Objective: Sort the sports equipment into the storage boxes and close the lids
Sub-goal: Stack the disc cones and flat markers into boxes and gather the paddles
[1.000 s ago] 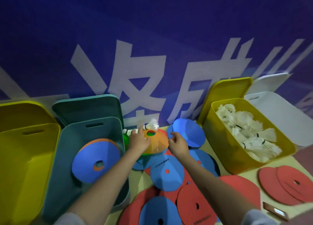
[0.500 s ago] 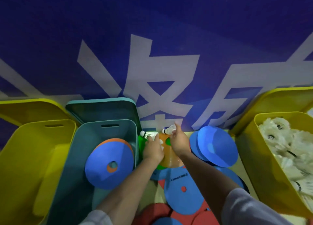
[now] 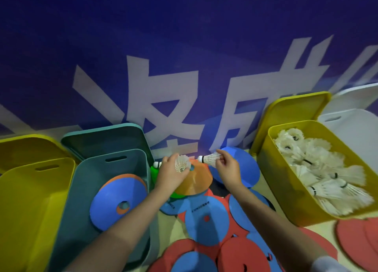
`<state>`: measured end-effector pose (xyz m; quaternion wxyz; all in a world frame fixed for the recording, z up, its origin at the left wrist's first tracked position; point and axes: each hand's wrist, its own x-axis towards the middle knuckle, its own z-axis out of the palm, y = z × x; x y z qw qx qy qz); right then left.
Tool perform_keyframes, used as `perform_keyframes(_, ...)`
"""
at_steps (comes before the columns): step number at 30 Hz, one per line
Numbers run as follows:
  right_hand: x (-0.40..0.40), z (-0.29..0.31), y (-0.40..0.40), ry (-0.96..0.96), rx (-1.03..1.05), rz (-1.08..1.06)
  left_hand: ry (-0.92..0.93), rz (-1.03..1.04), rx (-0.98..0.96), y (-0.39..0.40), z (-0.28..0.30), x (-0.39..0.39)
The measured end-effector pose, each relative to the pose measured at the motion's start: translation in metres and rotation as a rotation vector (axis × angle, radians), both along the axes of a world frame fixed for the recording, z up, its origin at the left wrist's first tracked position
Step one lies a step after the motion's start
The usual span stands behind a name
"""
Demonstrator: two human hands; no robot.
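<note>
The left hand [image 3: 170,174] pinches a white feathered shuttlecock [image 3: 182,163] in its grip above the orange plastic disc cone [image 3: 196,181]. At three o'clock of it, the right hand [image 3: 229,169] pinches a second white shuttlecock [image 3: 209,158] by its feathers. The yellow plastic storage box [image 3: 272,169] heaped with shuttlecocks stands at three o'clock; the teal plastic box [image 3: 86,181] holding a blue disc cone [image 3: 114,200] stands at nine o'clock.

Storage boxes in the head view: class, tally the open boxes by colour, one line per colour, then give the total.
yellow boxes: 2
teal box: 1
white box: 1
Total: 4
</note>
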<state>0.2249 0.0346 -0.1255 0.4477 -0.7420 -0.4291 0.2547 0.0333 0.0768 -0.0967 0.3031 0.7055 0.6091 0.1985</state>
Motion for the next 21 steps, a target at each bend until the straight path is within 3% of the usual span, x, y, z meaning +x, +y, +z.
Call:
perform_keyframes(8,0.077,0.057,-0.097,-0.209,0.180,-0.026,-0.407,-0.047,-0.065,-0.057,0.033,0.068)
perform_keyframes(12,0.127,0.078,-0.136,-0.185,0.255,-0.177,-0.611,-0.128,-0.196,-0.090,0.044,0.133)
perform_keyframes(17,0.203,0.087,-0.177,-0.089,0.260,-0.440,-0.715,-0.191,-0.255,-0.114,0.057,0.213)
perform_keyframes(21,0.243,0.080,-0.191,-0.074,0.216,-0.483,-0.667,-0.198,-0.242,-0.108,0.063,0.261)
